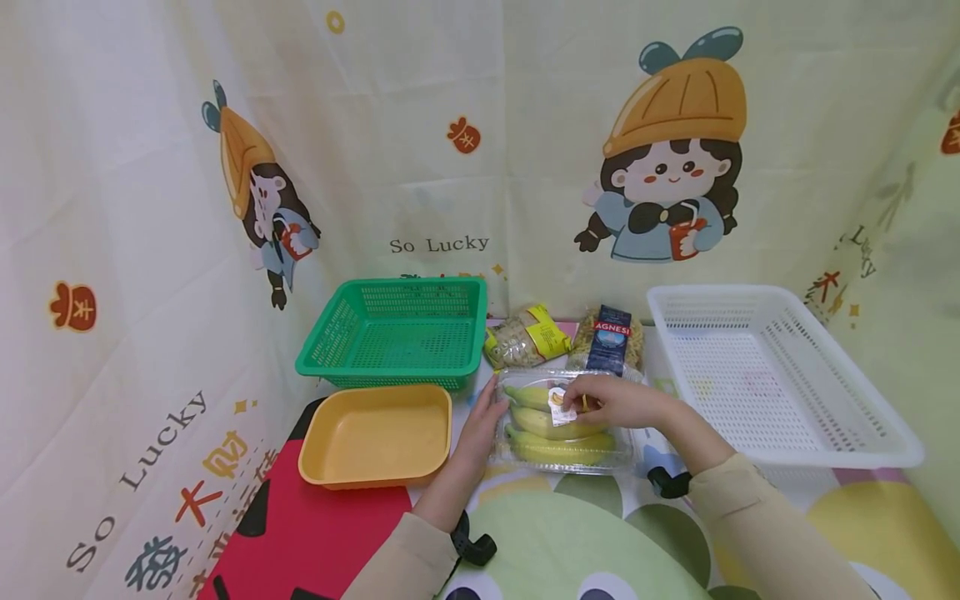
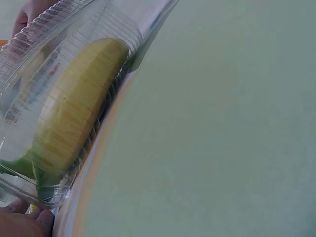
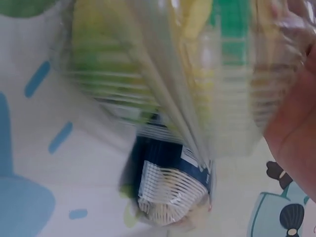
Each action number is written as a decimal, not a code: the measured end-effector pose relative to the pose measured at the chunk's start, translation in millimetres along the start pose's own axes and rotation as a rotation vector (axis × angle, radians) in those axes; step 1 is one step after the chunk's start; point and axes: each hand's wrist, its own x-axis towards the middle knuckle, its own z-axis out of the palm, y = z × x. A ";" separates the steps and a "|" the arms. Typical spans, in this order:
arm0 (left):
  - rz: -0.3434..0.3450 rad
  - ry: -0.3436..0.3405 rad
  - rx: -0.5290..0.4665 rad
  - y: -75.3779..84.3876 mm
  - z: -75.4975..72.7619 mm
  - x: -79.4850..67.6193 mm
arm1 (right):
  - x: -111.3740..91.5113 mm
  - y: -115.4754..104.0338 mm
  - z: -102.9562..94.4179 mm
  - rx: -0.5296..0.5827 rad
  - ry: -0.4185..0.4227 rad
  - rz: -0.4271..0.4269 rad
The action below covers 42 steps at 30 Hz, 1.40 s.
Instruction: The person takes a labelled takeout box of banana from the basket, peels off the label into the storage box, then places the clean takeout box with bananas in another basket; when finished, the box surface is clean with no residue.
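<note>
Clearly only in head view, label (image 1: 557, 406) on banana box (image 1: 562, 467), left fingers (image 1: 489, 396) straight, right fingers (image 1: 582, 388) bent, hold unclear

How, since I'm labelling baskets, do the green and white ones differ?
The green basket stands left of the clear banana box, the white basket right of it. The white basket looks larger than the green basket. The white basket extends nearer the viewer than the green basket. Both are open-topped and perforated.

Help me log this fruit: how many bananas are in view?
3, all inside the clear box: a back banana, a middle banana and a front banana. The label and right hand block some of the view, so more may be hidden.
</note>
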 end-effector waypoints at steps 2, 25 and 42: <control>-0.003 0.001 0.001 0.1 0.0 -0.7 | 0.7 0.3 1.5 -0.011 0.011 -0.020; -0.043 0.017 0.015 3.1 0.6 0.1 | 2.8 11.3 -22.2 0.517 0.422 0.293; -0.012 0.110 0.247 23.4 -5.4 -15.7 | -3.9 10.6 -26.0 0.584 0.379 0.276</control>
